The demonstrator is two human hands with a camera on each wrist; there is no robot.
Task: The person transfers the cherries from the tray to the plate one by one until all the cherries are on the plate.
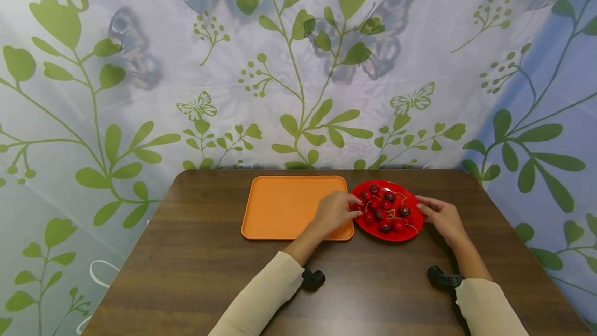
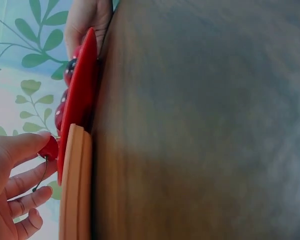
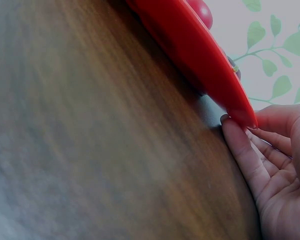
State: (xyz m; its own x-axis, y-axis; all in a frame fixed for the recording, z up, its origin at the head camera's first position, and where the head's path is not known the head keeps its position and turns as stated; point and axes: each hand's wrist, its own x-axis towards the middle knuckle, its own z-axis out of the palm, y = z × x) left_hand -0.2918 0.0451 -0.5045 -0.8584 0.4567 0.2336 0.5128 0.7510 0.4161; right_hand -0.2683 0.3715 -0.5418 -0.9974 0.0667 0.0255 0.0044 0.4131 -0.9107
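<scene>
Between thumb and fingertips, my left hand (image 1: 333,212) pinches a red cherry (image 2: 50,148) at the plate's left rim. The cherry's thin stem hangs down past the other fingers in the left wrist view. On the opposite side my right hand (image 1: 445,220) grips the edge of the red plate (image 1: 366,228), thumb and fingers on either side of the rim (image 3: 245,117). Several bright red and dark cherries (image 1: 386,205), some with stems, lie on the plate.
An orange tray (image 1: 284,206) lies just left of the plate, partly covered by the left hand and forearm. Both stand on a brown wooden table (image 1: 373,284). Behind it hangs a curtain (image 1: 298,66) printed with leaves and butterflies. Black straps sit at both wrists.
</scene>
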